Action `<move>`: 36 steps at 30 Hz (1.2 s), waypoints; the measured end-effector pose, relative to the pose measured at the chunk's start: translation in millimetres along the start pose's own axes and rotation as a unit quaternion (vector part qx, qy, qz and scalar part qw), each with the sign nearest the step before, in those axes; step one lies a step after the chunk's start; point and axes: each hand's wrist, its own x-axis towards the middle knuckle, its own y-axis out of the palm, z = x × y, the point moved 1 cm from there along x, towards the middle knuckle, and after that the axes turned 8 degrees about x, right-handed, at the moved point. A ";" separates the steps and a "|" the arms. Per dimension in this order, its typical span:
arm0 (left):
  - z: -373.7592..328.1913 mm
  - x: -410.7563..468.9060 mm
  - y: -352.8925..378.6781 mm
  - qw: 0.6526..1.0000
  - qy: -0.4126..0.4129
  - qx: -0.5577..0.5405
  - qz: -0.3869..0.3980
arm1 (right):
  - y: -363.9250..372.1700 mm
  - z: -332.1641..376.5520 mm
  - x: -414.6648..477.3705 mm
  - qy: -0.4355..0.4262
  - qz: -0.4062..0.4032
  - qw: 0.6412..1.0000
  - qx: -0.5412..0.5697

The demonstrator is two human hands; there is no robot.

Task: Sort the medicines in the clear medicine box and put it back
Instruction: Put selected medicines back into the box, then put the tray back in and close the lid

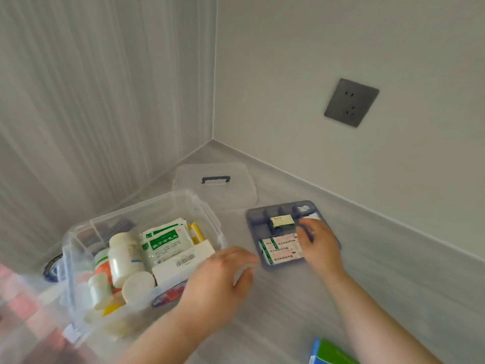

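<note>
Head view: my right hand point(319, 245) rests on the grey tray point(252, 215), maybe pinching something; left hand point(219, 281), open and empty, hovers nearer the clear medicine box point(207, 206).

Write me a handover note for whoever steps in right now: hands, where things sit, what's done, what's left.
Left hand: open, empty, at the near right edge of the clear medicine box.
Right hand: over the grey divider tray, fingers on the sachet strips; grip unclear.
Tray sits on the counter right of the box, also holding a small green-and-white box.
Lid is off, behind the box.
Box holds white bottles and green-white sachets, loosely piled.
Left: finish sorting, refit tray and lid, return box.
</note>
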 end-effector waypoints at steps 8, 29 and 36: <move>10.9 67.1 103.2 0.951 -0.287 -0.116 -0.026 | -37.8 -85.9 47.3 0.147 0.068 0.987 -0.007; 6.9 92.6 96.4 0.948 -0.295 -0.115 0.016 | -72.9 -80.2 79.7 0.091 0.038 0.992 -0.072; -31.5 68.3 19.5 0.955 -0.201 -0.211 -0.051 | -123.6 -9.0 51.3 0.027 0.011 0.999 -0.029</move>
